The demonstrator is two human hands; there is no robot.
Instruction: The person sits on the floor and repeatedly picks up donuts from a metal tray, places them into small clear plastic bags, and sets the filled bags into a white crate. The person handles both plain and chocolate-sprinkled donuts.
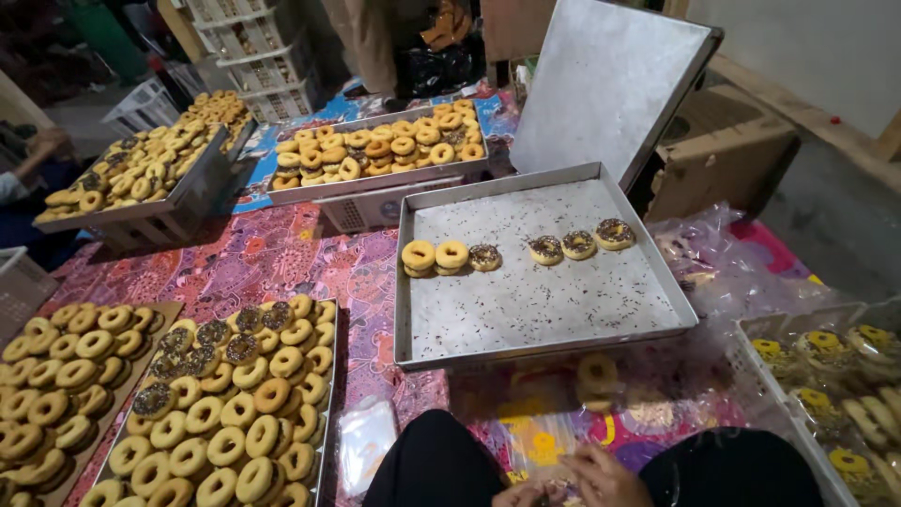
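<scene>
My left hand [527, 492] and my right hand [603, 477] meet at the bottom edge, fingers curled around something small that I cannot make out, over clear plastic bags with yellow print [544, 441]. Just beyond my hands lie doughnuts inside a clear bag [598, 377]. Ahead stands a metal tray [427, 282] dusted with sprinkles, holding a row of plain and chocolate-sprinkled doughnuts [450, 254]. My dark-clothed knees [441, 465] frame the hands.
A heaped doughnut tray [225, 413] and a cardboard sheet of doughnuts [56, 376] lie left. More full trays [375, 150] stand behind. An empty tray [610, 75] leans upright. Bagged doughnuts in a crate [845, 376] sit right. Another person's arm [28, 160] shows far left.
</scene>
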